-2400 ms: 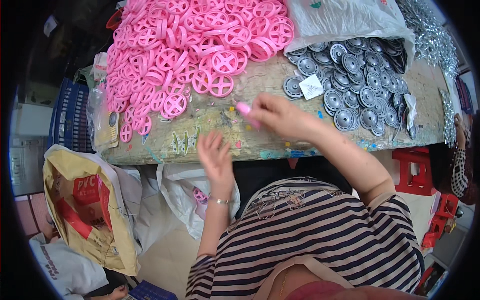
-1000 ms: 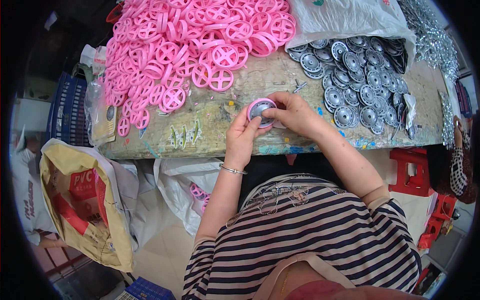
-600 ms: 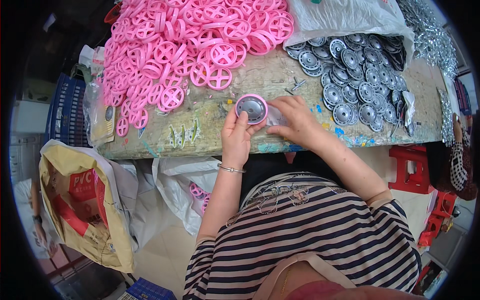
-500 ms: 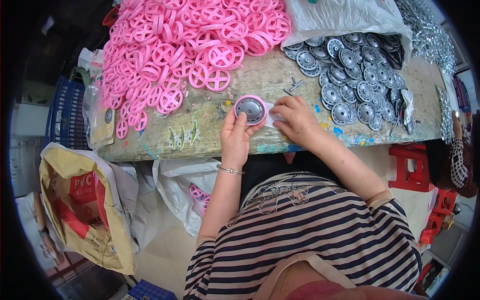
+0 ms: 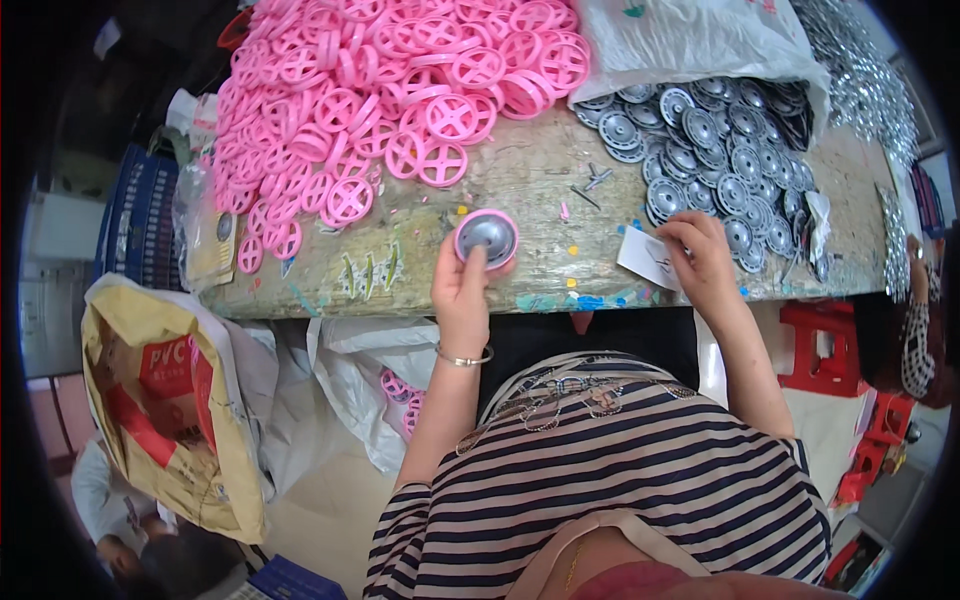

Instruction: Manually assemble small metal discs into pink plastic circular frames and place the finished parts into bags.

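My left hand (image 5: 462, 290) grips a pink ring fitted with a grey hubcap-like disc (image 5: 492, 229), its thumb pressed on the disc's face. Off to the right, my right hand (image 5: 704, 262) pinches a small white card (image 5: 643, 257) with a dark mark on it, low over the table's front edge. Ahead of the left hand spreads a big heap of pink spoked rings (image 5: 440, 118). Beyond the right hand lies a pile of loose grey discs (image 5: 690, 157), spilling out of a white plastic sack (image 5: 700, 42).
The worn table (image 5: 540, 180) also bears green-and-white stickers (image 5: 368, 274) and small dark metal pins (image 5: 597, 180). An open yellow-lined sack (image 5: 245, 440) stands on the floor at left, with a red stool (image 5: 822, 345) at right. Silver tinsel (image 5: 870, 70) lies far right. Other people are at both sides.
My right hand has moved right, away from the ring, carrying the white card with it. My left hand still holds the ring and disc, now slightly lower and further left.
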The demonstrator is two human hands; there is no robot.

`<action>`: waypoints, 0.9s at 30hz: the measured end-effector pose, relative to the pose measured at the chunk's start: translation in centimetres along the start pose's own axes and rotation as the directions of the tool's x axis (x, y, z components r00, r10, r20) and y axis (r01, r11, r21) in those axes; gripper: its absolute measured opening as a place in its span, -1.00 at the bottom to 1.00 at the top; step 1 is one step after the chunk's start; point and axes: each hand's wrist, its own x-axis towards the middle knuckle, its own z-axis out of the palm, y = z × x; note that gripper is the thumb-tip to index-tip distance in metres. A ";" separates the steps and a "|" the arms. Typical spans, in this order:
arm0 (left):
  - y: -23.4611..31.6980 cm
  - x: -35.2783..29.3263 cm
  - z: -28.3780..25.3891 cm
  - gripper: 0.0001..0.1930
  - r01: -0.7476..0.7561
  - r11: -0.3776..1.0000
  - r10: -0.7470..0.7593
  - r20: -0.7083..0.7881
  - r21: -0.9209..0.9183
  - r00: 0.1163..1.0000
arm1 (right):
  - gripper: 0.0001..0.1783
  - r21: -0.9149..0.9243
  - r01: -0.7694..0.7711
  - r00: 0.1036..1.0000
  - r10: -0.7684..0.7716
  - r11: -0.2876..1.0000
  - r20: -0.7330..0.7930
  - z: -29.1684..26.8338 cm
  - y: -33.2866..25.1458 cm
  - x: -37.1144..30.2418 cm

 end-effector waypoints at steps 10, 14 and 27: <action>3.3 -12.9 -19.0 -0.72 0.212 0.651 0.203 -0.437 0.729 0.876 | -0.82 0.199 0.053 0.994 -0.072 0.979 0.087 1.9 -3.5 4.3; 2.0 -14.0 -20.5 -0.73 0.231 0.190 0.269 -0.277 0.954 0.922 | -0.63 0.219 0.136 0.988 -0.148 0.966 0.038 5.2 -2.9 9.1; 4.6 3.9 -11.7 -0.37 -0.144 0.231 0.581 -0.018 0.962 0.814 | -0.08 -0.173 -0.092 0.994 0.080 0.981 -0.078 10.6 3.0 26.3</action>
